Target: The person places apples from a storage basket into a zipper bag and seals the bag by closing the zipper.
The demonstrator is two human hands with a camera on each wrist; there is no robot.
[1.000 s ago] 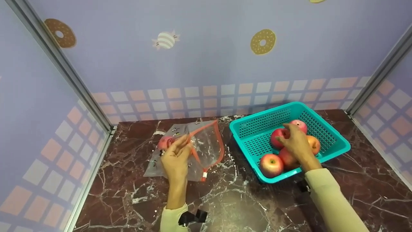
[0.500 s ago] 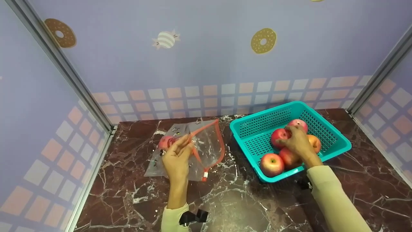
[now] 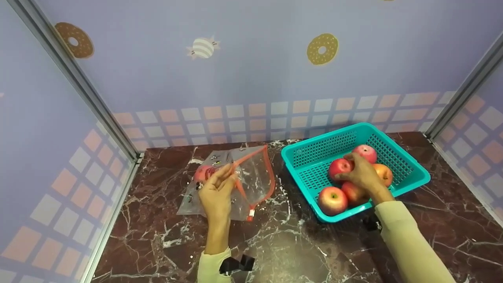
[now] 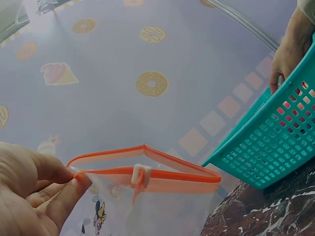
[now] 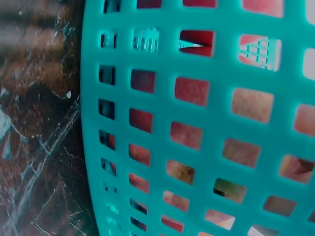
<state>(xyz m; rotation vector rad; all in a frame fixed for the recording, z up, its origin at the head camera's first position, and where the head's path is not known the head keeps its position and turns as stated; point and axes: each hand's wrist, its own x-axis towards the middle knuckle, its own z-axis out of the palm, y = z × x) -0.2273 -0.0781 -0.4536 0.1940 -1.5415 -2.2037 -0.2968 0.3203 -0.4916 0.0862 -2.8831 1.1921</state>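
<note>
My left hand [image 3: 215,195] pinches the orange-edged mouth of a clear zipper bag [image 3: 251,177] between thumb and fingers. The bag's mouth gapes open, and its white slider [image 4: 141,175] shows in the left wrist view. Through the printed plastic, a red apple [image 3: 203,173] lies deep in the bag, partly behind my fingers. Inside the teal basket [image 3: 310,153], my right hand [image 3: 363,173] grips a red apple [image 3: 338,168], thumb at its near side and fingers over its far side. In the right wrist view the basket's wall hides this hand.
Several other apples share the basket: a pink one [image 3: 365,152] behind the hand, an orange-yellow one [image 3: 384,175] to its right, and a red-yellow one [image 3: 333,200] at the near corner. The dark marbled tabletop [image 3: 283,251] is bounded by patterned walls [image 3: 255,70].
My right hand has lowered slightly and settled its fingers around the red apple, which has shifted a little left. My left hand and the bag stay nearly still.
</note>
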